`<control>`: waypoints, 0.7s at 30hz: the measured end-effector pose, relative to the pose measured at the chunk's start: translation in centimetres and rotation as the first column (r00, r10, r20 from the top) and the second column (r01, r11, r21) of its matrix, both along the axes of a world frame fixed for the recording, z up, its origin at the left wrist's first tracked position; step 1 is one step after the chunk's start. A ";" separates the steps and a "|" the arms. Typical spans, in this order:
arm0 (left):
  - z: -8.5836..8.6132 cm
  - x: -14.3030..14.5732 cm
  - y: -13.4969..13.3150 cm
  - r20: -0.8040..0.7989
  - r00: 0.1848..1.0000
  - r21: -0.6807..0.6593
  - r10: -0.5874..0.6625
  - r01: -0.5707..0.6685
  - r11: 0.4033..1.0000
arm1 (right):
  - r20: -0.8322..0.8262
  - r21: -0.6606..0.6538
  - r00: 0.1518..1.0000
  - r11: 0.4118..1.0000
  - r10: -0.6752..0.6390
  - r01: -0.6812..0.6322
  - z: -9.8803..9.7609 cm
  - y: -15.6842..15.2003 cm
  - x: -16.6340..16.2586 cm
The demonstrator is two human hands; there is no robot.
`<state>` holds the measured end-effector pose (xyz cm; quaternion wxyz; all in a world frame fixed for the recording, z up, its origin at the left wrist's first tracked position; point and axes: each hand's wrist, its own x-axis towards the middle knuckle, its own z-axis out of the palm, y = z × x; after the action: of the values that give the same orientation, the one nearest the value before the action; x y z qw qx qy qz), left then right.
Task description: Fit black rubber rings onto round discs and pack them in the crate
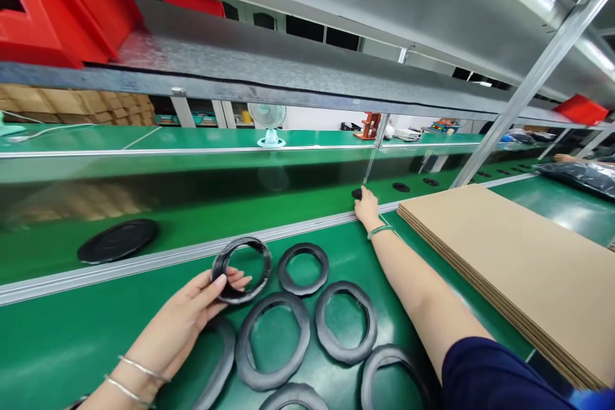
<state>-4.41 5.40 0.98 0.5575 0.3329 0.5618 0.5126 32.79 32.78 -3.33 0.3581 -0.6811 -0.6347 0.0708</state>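
Left of the cardboard stack (509, 269), the left hand (199, 301) grips a ring (266, 270) near loose rings (273, 381); the right hand (368, 206) touches a disc (356, 194), grip unclear. A metal post (533, 75) stands behind the stack.

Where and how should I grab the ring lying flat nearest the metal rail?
I'd pinch the flat ring by its right side, coming from above right, thumb in the hole: its centre is open and table shows on that side, while the left hand and its held ring crowd the left.
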 end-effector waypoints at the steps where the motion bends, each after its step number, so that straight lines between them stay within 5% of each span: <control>1: 0.1 0.6 -0.2 0.061 0.998 0.000 -0.016 0.016 1.000 | 0.020 -0.004 0.999 0.999 -0.033 0.033 -0.1 0.7 1.0; 5: 0.3 2.5 -1.2 0.148 0.980 0.008 -0.129 0.129 0.992 | 0.087 -0.082 0.994 0.994 -0.062 0.070 -0.8 3.7 3.7; 11: -0.5 2.7 -1.6 0.014 0.967 0.016 -0.254 0.253 0.967 | 0.131 -0.160 0.991 0.987 0.010 0.011 -2.3 7.9 4.8; 21: -1.5 2.7 -1.5 -0.194 0.946 0.009 -0.261 0.268 0.963 | 0.131 -0.078 0.976 0.983 0.176 -0.167 -2.8 6.9 2.3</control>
<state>-1.70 3.93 -0.52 0.5586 0.4627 0.5541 0.4086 35.07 39.67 -6.15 0.2835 -0.6385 -0.7115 0.0756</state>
